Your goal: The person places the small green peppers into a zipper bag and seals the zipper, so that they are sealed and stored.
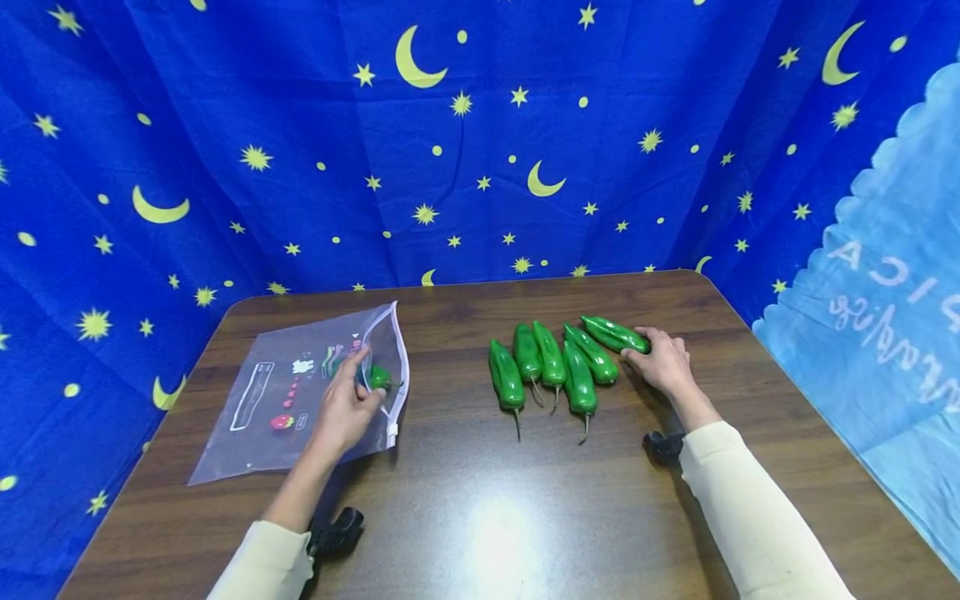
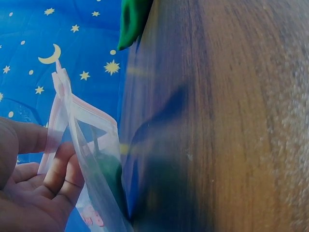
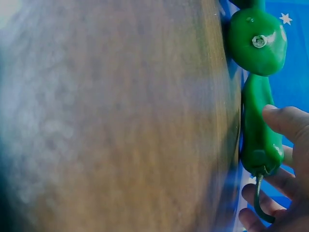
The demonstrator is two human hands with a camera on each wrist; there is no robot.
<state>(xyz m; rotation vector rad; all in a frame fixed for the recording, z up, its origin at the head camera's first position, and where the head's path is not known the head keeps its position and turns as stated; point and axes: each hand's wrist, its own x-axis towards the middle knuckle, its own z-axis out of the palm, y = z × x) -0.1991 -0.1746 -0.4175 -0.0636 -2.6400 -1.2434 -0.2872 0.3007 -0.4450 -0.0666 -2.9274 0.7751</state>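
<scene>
My left hand (image 1: pixel 348 410) holds the mouth edge of a clear zip bag (image 1: pixel 258 446) at the table's left, its thumb and fingers on the film. The left wrist view shows the bag's mouth (image 2: pixel 91 111) standing apart around a green pepper (image 1: pixel 379 377) inside. My right hand (image 1: pixel 663 360) grips the stem end of the rightmost green pepper (image 1: pixel 611 333), which lies on the table. In the right wrist view the thumb (image 3: pixel 285 118) presses that pepper's side, with other fingers behind it. Several more green peppers (image 1: pixel 551 358) lie beside it, stems mostly toward me.
The brown wooden table (image 1: pixel 450 467) carries everything. A blue cloth with yellow moons and stars (image 1: pixel 480 125) hangs behind, and a light blue cloth (image 1: pixel 892 317) hangs at the right. Black wrist devices (image 1: pixel 337 532) are on both wrists.
</scene>
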